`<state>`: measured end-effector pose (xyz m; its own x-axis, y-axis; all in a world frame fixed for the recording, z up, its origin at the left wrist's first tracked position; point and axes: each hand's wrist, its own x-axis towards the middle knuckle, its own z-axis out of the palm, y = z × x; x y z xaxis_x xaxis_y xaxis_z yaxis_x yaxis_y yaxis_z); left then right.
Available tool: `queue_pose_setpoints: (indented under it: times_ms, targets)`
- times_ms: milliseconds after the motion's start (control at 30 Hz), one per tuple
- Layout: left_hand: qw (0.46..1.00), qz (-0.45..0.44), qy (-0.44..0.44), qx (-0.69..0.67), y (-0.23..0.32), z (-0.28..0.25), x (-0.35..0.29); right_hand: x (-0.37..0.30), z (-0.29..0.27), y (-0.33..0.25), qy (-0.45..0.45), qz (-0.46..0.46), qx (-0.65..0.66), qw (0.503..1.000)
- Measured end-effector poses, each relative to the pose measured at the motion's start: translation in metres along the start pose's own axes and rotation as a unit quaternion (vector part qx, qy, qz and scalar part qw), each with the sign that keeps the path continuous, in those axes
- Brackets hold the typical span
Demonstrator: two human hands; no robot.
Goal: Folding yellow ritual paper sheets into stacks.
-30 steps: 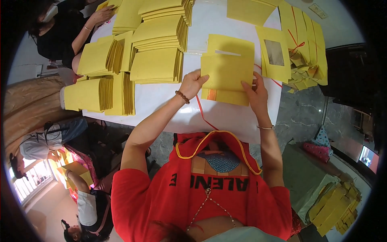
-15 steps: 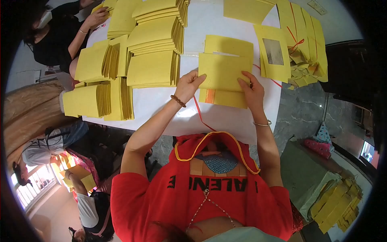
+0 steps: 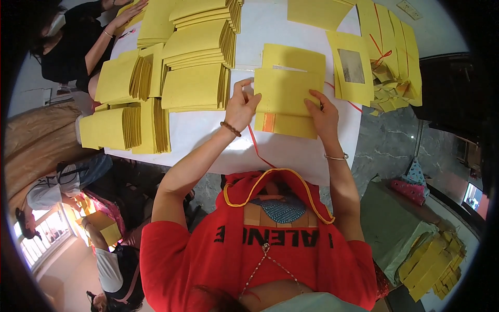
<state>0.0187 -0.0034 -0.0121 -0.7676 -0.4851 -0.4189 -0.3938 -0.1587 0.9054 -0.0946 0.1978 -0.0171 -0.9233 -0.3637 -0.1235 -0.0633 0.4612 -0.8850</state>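
A folded yellow paper sheet (image 3: 288, 86) lies on the white table in front of me, partly over other yellow paper (image 3: 293, 56) behind it. Below its front edge shows a yellow strip (image 3: 293, 126) with an orange patch. My right hand (image 3: 324, 112) grips the sheet's right edge, thumb on top and fingers curled at the side. At the left edge, my left hand (image 3: 241, 106) has its index finger raised apart from the thumb, whose tip touches the sheet's edge. A thin red string (image 3: 254, 141) runs under the paper toward me.
Stacks of folded yellow paper (image 3: 195, 88) stand to the left. A windowed yellow piece (image 3: 351, 65) and bundles tied with red string (image 3: 382, 52) lie at the right. Another person's hand (image 3: 127, 15) rests on paper at the far left. A green-covered box (image 3: 387, 223) stands lower right.
My left hand has loosened from the sheet's left edge, its index finger now stretched up. My right hand keeps its hold. The other person's hand at far left has flattened on the paper.
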Motion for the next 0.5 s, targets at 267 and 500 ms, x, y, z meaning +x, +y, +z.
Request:
queue_pose_setpoints:
  times_ms: [267, 500]
  targets:
    - [0.740, 0.475, -0.124, 0.460, 0.021, 0.029, -0.030, -0.001, 0.000, -0.004, -0.003, 0.017, 0.009, 1.000]
    - [0.724, 0.430, -0.113, 0.528, 0.002, 0.036, -0.022, -0.001, 0.004, 0.001, 0.008, -0.010, 0.008, 1.000]
